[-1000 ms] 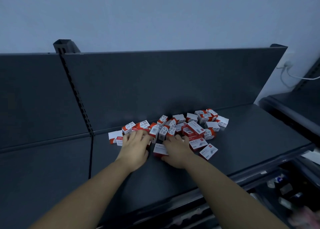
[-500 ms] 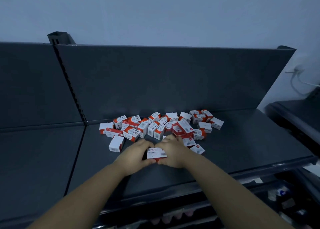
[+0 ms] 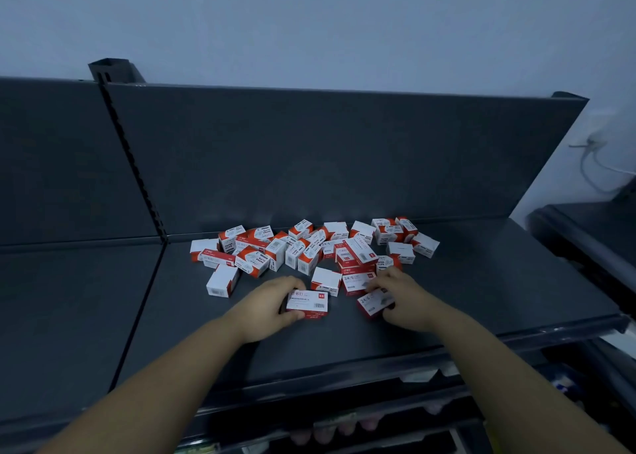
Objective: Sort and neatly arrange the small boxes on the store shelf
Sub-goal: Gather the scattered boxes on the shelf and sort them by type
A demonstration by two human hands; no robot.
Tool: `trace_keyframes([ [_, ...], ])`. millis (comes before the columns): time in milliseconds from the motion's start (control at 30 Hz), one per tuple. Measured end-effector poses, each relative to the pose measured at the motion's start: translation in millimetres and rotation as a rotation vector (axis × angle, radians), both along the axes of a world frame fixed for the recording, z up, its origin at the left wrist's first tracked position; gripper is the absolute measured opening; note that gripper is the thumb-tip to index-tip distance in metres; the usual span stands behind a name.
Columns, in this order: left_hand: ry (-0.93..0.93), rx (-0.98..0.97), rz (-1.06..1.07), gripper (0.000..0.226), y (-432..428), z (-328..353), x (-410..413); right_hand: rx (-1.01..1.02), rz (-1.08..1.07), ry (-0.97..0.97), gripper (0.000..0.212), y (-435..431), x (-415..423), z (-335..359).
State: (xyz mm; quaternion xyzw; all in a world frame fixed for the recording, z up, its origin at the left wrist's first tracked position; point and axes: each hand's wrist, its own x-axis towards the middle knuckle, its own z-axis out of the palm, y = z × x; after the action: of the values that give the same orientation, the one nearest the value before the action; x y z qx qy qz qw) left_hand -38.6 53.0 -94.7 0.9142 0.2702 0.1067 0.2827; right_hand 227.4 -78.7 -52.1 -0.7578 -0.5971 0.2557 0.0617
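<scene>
Half a second ago both hands met on one flat box at the front of the shelf; now they have parted, the left hand [image 3: 272,307] keeping that staple box [image 3: 307,303] and the right hand [image 3: 402,297] gone rightward to a second staple box [image 3: 374,301]. Left fingers and thumb are curled round the short end of the first box, which lies flat on the shelf [image 3: 481,298], barcode face up, near the front edge and just clear of the heap; the right fingers pinch the second box, marked 24/6, which sits askew to the first; I judge the two are being gathered because they are the same flat kind, to begin a row of like with like.

Behind them the heap [image 3: 309,247] lies at the foot of the back panel [image 3: 309,150], unsorted; two kinds show, squat white-and-red boxes lettered PAPER CLIPS and flatter red-edged 24/6 boxes. Counted: two hands, one box in each; about four more flat boxes, partly stacked, just behind the right hand; one stray box [image 3: 223,280] apart at the heap's left front; near thirty boxes in all, though overlaps forbid an exact tally; most of the sorting looks still to be done.

Outward: a slotted upright [image 3: 130,164] divides this bay from the one on the left; a pale wall [image 3: 309,23] rises above; a cable [image 3: 592,157] hangs at the far right; goods on the lower shelf [image 3: 344,426] are too blurred to name.
</scene>
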Motion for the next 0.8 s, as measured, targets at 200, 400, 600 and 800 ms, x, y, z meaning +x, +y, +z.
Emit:
trace_keyframes([
  [200,0.03,0.055,0.061,0.038,2.9,-2.5,-5.5,0.009,0.005,-0.026,0.068,7.7,-9.9,-1.3],
  [400,0.028,0.06,0.145,0.038,6.5,-6.8,-5.8,0.046,-0.048,0.101,0.072,12.6,-12.8,-9.3],
  [600,0.023,0.048,0.14,0.033,9.5,-10.4,-8.5,0.12,-0.052,-0.142,0.046,22.5,-4.3,-9.8],
  [800,0.037,0.031,0.128,0.033,10.7,-11.8,-9.0,0.108,-0.044,-0.229,0.041,30.3,-5.0,-7.9],
])
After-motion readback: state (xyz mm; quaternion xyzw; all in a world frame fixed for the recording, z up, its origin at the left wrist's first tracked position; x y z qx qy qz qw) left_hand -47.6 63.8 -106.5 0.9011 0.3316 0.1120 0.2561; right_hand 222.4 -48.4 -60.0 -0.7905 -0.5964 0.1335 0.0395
